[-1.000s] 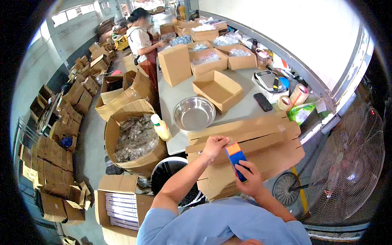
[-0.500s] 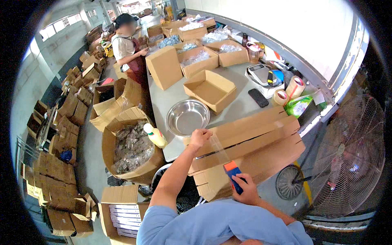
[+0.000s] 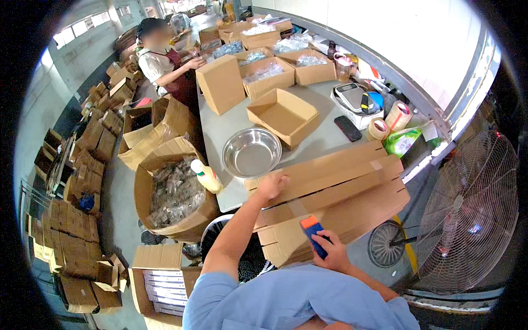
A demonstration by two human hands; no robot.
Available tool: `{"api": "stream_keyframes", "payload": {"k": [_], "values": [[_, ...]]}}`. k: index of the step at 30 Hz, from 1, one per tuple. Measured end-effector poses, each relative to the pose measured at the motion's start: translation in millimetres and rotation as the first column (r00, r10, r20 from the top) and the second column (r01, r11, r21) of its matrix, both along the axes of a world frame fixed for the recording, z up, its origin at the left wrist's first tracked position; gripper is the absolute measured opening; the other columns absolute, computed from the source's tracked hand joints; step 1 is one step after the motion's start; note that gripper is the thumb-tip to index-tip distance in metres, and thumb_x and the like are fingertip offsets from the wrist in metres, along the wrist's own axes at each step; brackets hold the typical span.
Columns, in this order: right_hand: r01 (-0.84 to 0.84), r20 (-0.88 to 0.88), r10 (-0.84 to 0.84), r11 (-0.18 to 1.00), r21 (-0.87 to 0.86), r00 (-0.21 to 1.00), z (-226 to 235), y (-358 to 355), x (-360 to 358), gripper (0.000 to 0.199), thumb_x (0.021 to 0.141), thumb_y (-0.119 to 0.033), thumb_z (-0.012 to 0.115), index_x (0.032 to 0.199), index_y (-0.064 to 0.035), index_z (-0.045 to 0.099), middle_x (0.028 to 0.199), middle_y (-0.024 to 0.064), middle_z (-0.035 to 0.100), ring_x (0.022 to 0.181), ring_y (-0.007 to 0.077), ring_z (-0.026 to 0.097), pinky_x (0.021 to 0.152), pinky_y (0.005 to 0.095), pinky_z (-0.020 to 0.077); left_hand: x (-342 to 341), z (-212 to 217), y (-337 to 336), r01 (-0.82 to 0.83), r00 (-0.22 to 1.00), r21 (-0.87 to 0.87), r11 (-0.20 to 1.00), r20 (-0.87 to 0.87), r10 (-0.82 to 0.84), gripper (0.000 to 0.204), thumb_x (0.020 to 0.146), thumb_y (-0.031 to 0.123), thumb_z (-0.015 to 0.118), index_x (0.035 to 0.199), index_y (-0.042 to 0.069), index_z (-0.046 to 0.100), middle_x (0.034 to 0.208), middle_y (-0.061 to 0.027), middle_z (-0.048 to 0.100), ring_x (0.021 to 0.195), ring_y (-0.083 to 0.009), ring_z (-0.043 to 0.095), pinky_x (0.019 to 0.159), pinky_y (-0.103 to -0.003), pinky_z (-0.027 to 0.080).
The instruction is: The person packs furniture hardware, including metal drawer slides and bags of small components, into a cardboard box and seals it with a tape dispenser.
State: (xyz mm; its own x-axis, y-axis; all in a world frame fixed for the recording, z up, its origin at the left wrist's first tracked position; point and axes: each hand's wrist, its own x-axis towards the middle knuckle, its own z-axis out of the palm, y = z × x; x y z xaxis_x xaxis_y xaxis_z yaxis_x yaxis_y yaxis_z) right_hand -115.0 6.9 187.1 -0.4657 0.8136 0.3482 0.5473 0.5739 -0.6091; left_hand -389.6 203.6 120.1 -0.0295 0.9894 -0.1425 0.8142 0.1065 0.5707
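A person's left hand (image 3: 272, 184) presses flat, fingers spread, on a large flattened cardboard box (image 3: 330, 201) at the near end of the counter (image 3: 231, 124). The right hand (image 3: 330, 254) grips an orange-and-blue tape dispenser (image 3: 313, 235) over the box's near edge. Taping appears underway; the next stroke calls for steady downward pressure along the seam.

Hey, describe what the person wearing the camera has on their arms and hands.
Both forearms are bare. The left hand and right hand wear no gloves, and no watch, ring or wristband shows. A light blue shirt covers the shoulders, with a short sleeve ending above the left elbow; the right sleeve's end is harder to make out.
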Motion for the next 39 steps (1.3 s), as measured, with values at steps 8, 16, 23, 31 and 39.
{"api": "stream_keyframes", "payload": {"k": [8,16,23,31,39], "values": [[-0.019,-0.049,0.015,0.998,-0.065,0.999,8.6,-2.1,-4.6,0.055,0.066,-0.013,0.067,0.119,-0.0055,0.054,0.128,0.0139,0.048,0.101,0.0357,0.058,0.082,0.0428,0.0513,30.6,37.3,-105.7,0.354,0.826,0.038,0.934,-0.481,-0.294,0.099,0.072,0.052,0.068,0.142,0.002,0.02,0.147,-0.0125,0.025,0.13,-0.0335,0.032,0.101,-0.052,0.031],[-0.044,0.009,0.046,0.985,-0.168,0.999,-4.8,-14.9,2.3,0.057,0.067,-0.015,0.066,0.121,-0.004,0.052,0.129,0.0136,0.048,0.101,0.0364,0.058,0.084,0.0425,0.0507,43.8,31.9,-111.4,0.275,0.703,-0.024,0.961,-0.677,-0.218,0.1,0.075,0.065,0.056,0.147,0.01,0.013,0.152,-0.0078,0.016,0.139,-0.0322,0.017,0.107,-0.061,0.015],[-0.057,-0.002,0.057,0.997,-0.047,0.998,-40.8,37.9,-15.2,0.052,0.068,-0.014,0.063,0.118,-0.0009,0.055,0.12,0.0184,0.055,0.104,0.0357,0.058,0.086,0.041,0.0491,32.7,22.0,-101.6,0.345,0.759,-0.085,0.935,-0.56,-0.332,0.102,0.072,0.06,0.062,0.146,0.01,0.013,0.153,-0.0115,0.01,0.14,-0.0342,0.013,0.105,-0.066,0.013],[-0.153,-0.222,-0.052,0.569,-0.808,0.974,-26.3,111.5,-13.5,0.035,0.073,-0.018,0.059,0.101,0.0014,0.065,0.091,0.0188,0.066,0.081,0.0246,0.064,0.075,0.0327,0.0493,57.6,38.7,-91.1,0.278,0.876,-0.219,0.935,-0.341,-0.34,0.097,0.074,0.045,0.061,0.146,0.005,0.01,0.154,-0.0124,0.002,0.142,-0.032,0.002,0.105,-0.067,0.008],[-0.29,0.2,0.347,0.919,-0.265,0.916,-19.5,101.8,-35.2,0.027,0.073,-0.026,0.059,0.082,-0.0017,0.066,0.083,0.0214,0.065,0.079,0.038,0.063,0.075,0.0462,0.0491,59.4,20.5,-83.7,0.278,0.878,-0.248,0.928,-0.325,-0.35,0.089,0.083,0.04,0.055,0.146,0.005,0.003,0.154,-0.0142,-0.004,0.142,-0.0328,-0.004,0.105,-0.066,0.007]]}}
